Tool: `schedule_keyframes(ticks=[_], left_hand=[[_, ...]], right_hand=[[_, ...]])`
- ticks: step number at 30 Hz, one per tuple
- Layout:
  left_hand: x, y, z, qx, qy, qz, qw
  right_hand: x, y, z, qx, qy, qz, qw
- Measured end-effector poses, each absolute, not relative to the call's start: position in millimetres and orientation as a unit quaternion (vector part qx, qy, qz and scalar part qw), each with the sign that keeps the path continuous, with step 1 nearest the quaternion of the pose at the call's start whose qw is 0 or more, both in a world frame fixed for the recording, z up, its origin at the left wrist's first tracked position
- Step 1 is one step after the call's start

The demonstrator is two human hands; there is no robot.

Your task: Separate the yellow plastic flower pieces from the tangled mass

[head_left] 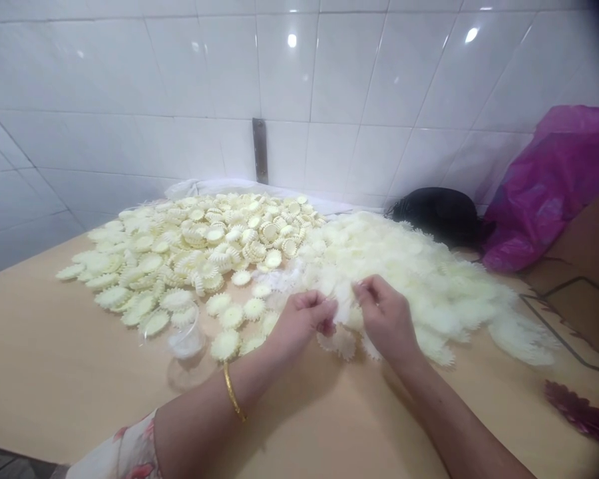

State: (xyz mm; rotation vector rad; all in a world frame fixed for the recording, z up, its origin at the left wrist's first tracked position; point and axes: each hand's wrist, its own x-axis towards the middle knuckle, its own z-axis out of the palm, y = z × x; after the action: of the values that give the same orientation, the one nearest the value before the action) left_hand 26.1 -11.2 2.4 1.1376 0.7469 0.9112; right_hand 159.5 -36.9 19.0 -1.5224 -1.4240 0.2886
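My left hand [304,318] and my right hand [387,318] are raised close together over the front of the pale pile, fingers pinched. Between the fingertips is a thin, whitish fabric petal piece [343,307], its outline blending into the pile behind. Just below it, scalloped pale petals [343,342] lie on the table. Left of my hands spreads a heap of cream discs with toothed edges [214,236]. To the right and behind rises a mound of sheer, pale yellow-white petal layers [404,269]. A gold bangle [233,392] circles my left wrist.
A small clear cup [187,340] with whitish contents stands left of my left forearm on the wooden table [104,399]. At the right are a black bundle [436,209], a magenta plastic bag [554,186] and a dark red petal piece [579,412]. White tiled wall [180,73] stands behind.
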Motion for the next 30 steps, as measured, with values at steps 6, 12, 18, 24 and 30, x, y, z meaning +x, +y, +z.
schedule_keyframes(ticks=[6, 12, 18, 24, 30], left_hand=[[16, -8, 8, 0.481, 0.349, 0.431, 0.679], [25, -6, 7, 0.522, 0.373, 0.431, 0.634], [21, -12, 14, 0.587, 0.435, 0.453, 0.511], [20, -13, 13, 0.477, 0.325, 0.421, 0.7], [18, -5, 8, 0.426, 0.378, 0.412, 0.712]], right_hand=[[195, -30, 22, -0.678, -0.466, 0.082, 0.562], [188, -33, 30, -0.607, -0.559, 0.144, 0.546], [175, -36, 26, -0.531, -0.53, 0.334, 0.57], [170, -37, 17, -0.441, -0.499, 0.5, 0.554], [173, -34, 12, -0.44, -0.462, 0.515, 0.572]])
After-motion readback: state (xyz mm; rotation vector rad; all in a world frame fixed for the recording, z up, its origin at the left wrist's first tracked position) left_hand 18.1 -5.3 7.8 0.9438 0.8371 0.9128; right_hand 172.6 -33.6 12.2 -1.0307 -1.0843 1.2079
